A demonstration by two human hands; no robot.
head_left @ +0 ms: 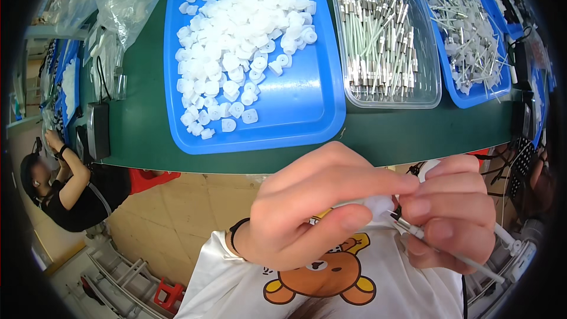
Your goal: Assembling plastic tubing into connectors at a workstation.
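A person's left hand (316,207), fingers curled, pinches a translucent white cap (378,205) between thumb and forefinger, while the right hand (452,215), nearly closed, grips a thin metal-tipped lead (415,231) just beside it, the tail slanting out below the fingers. Beyond the left hand sits a blue tray (301,109) of similar caps; ahead of the right stands a clear container (393,105) of leads, with a second blue tray (479,100) farther to its right.

Both pieces look light. The cap is probably smooth, slightly slippery plastic, best pinched by its sides; the lead appears stiff at its metal sleeve and bendable along the cord, so the sleeve offers the surer hold.

Fingers cover much of the cap, and whether it touches the lead's tip is unclear. A pale strand (347,202) partly hides behind the left thumb, its ends lost to view.
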